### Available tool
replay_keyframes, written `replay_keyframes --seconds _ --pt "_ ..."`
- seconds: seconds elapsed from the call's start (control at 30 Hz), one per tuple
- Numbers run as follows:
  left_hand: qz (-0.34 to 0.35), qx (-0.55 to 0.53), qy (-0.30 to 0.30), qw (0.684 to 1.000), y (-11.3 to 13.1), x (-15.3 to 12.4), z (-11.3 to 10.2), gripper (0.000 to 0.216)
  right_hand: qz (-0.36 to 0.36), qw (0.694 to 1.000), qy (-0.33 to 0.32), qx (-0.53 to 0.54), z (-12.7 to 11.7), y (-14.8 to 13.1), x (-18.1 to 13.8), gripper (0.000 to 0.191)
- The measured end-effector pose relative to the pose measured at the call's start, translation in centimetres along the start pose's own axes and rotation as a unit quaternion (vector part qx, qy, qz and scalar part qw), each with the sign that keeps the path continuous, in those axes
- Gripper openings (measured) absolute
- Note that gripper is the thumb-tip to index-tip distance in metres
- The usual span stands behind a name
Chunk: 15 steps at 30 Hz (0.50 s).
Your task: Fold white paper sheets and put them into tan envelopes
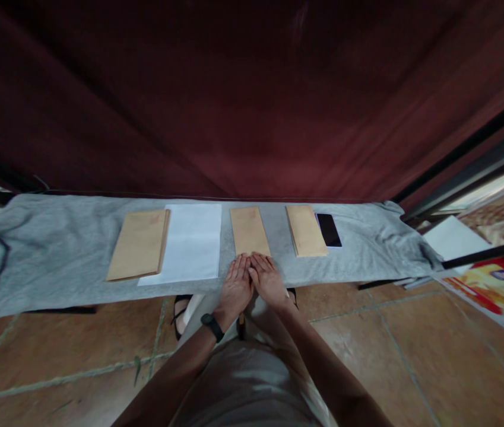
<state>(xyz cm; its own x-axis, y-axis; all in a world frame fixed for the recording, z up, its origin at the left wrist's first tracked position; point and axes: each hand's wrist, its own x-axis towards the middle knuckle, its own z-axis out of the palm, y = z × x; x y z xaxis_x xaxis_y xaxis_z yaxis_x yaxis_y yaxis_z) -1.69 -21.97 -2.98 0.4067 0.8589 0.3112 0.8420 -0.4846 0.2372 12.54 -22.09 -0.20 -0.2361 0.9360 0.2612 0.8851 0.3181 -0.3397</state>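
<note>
A brown paper envelope (pixel 249 230) lies flat in front of me on the grey cloth. Both palms face down at its near end. My left hand (pixel 237 281) rests there with fingers stretched out, a dark watch (pixel 212 327) on its wrist. Beside it, fingers also laid flat and the two hands touching, is my right hand (pixel 267 280). The near edge of the envelope is hidden under the fingers. To the left, a stack of larger brown envelopes (pixel 139 244) partly covers white paper sheets (pixel 193 243). A stack of smaller brown envelopes (pixel 307 231) sits to the right.
A phone (pixel 329 230) lies against the right-hand stack. The grey cloth (pixel 358 255) covers a long narrow table. Behind it hangs a dark red curtain (pixel 252 118). Black metal bars (pixel 469 154) and a red-and-yellow printed box (pixel 496 290) stand at the right.
</note>
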Motion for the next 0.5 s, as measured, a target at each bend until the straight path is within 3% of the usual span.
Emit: replay_keyframes --seconds 0.5 --pt "-0.004 -0.009 -0.017 1.000 0.1 0.2 -1.0 0.057 0.020 0.999 0.036 -0.026 0.3 3.0 -1.8 0.048"
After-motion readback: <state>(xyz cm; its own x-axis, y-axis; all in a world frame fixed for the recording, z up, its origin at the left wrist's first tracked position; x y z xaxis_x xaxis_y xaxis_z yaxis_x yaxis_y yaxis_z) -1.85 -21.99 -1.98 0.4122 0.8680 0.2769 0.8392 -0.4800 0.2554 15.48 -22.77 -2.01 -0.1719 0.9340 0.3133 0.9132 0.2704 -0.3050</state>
